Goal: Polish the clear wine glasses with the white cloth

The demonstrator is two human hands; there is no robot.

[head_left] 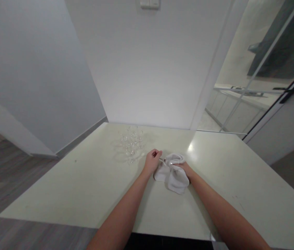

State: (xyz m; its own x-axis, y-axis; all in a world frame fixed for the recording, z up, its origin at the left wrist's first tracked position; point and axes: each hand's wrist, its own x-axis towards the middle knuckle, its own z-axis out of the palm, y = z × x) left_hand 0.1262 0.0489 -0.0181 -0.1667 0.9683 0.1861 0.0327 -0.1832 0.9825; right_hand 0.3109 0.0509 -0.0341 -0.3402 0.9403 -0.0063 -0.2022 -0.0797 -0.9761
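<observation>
White cloth (178,178), bunched, lies over the near-middle of the pale tabletop (84,187), partly around a small clear object (164,161) whose exact form cannot be made out. Left hand (152,160): fingertips pinched on the object's protruding end. Right hand (185,168): fingers gripping the cloth, partly hidden in its folds. Transparent glassware (132,144) stands clustered beyond the left hand, apart from the cloth. White wall (149,69) behind; black door handle (291,91) at far right.
</observation>
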